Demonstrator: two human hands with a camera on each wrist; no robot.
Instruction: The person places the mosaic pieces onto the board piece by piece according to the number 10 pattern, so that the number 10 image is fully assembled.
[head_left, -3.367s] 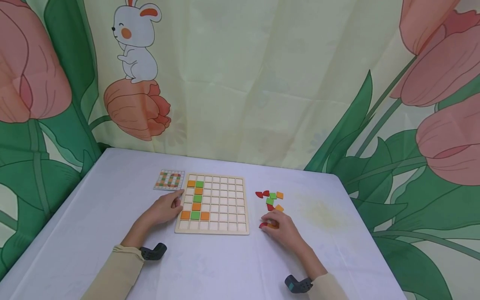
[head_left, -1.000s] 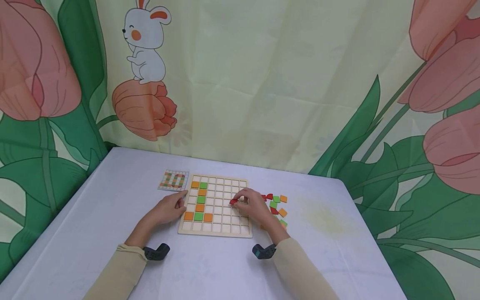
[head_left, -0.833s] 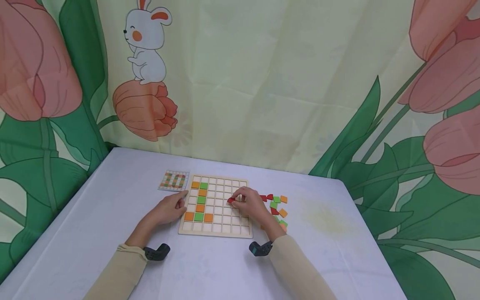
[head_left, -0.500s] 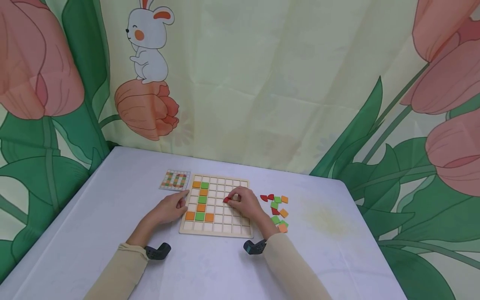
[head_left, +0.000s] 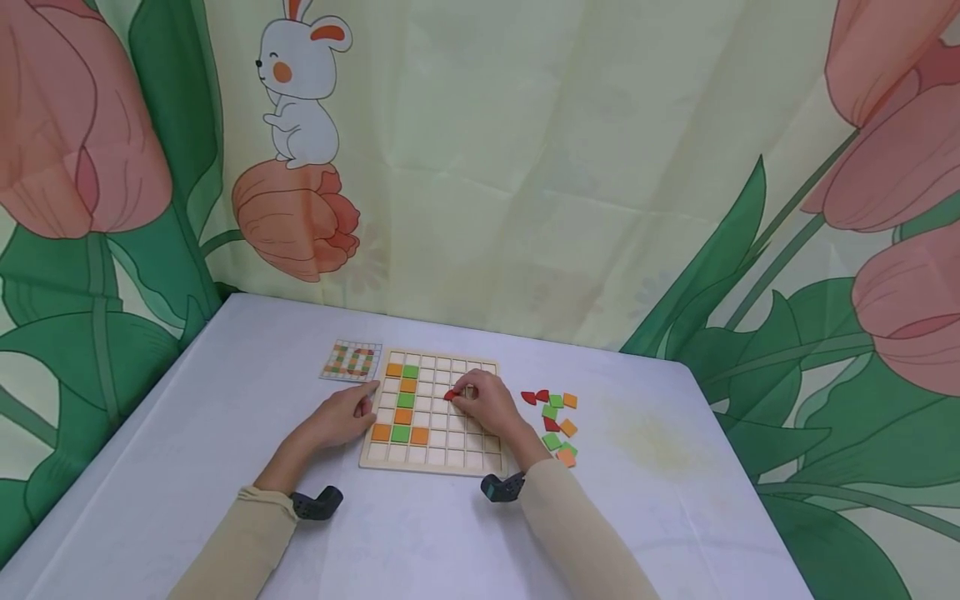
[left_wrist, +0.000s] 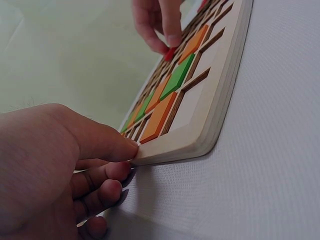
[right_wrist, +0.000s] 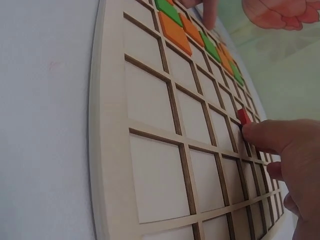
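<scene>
In the head view my right hand [head_left: 487,404] pinches a small red tile [head_left: 448,396] between thumb and fingers, over the middle columns of a wooden grid board [head_left: 431,470]. Up close, the right wrist view has the tile [right_wrist: 243,116] at the thumb tip [right_wrist: 252,132], low against a grid cell. Orange and green square tiles [head_left: 406,401] fill several cells in the board's left columns. My left hand [head_left: 337,417] touches the board's left edge. Its thumb [left_wrist: 112,142] rests at the frame's rim, the other fingers loosely bent beside it.
A printed pattern card [head_left: 351,360] lies beyond my left hand, beside the board. Loose red, green and orange tiles [head_left: 556,402] are scattered right of the board, red ones with a curved edge among them. A patterned curtain [head_left: 510,167] hangs behind the white-covered table [head_left: 405,533].
My right hand has come from the loose tiles onto the board with a red tile, then drifted left and slightly away from me. The left hand stays at the board's edge.
</scene>
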